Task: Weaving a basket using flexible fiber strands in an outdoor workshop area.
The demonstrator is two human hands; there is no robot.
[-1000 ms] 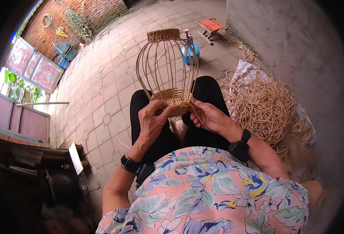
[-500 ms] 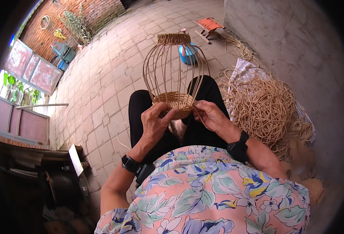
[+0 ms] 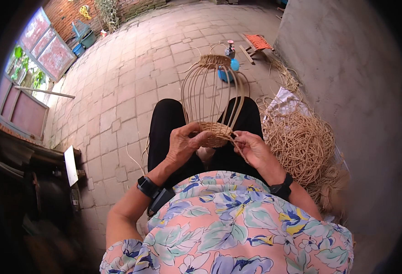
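An openwork wicker basket (image 3: pixel 217 133) stands above my knees, its near end tightly woven. Thin bare ribs (image 3: pixel 204 93) bow outward from there to a narrow woven ring (image 3: pixel 215 60) at the far end. My left hand (image 3: pixel 182 145) is closed on the left side of the woven end, thumb on the near side and fingers partly hidden behind it. At the basket's right edge, my right hand (image 3: pixel 254 148) pinches a tan cord (image 3: pixel 243 155) that runs from the weave down toward me.
A large heap of tan cord (image 3: pixel 299 137) lies on white cloth (image 3: pixel 287 102) at my right, beside a grey wall (image 3: pixel 347 68). Beyond the basket are a blue container (image 3: pixel 226 75) and a low stool with orange webbing (image 3: pixel 258 42). Dark clutter (image 3: pixel 32 196) stands at my left.
The view has shifted, and the basket appears a little lower and to the right, its far ring tipped differently. Both hands stay at the woven end; more cord shows below my right fingers.
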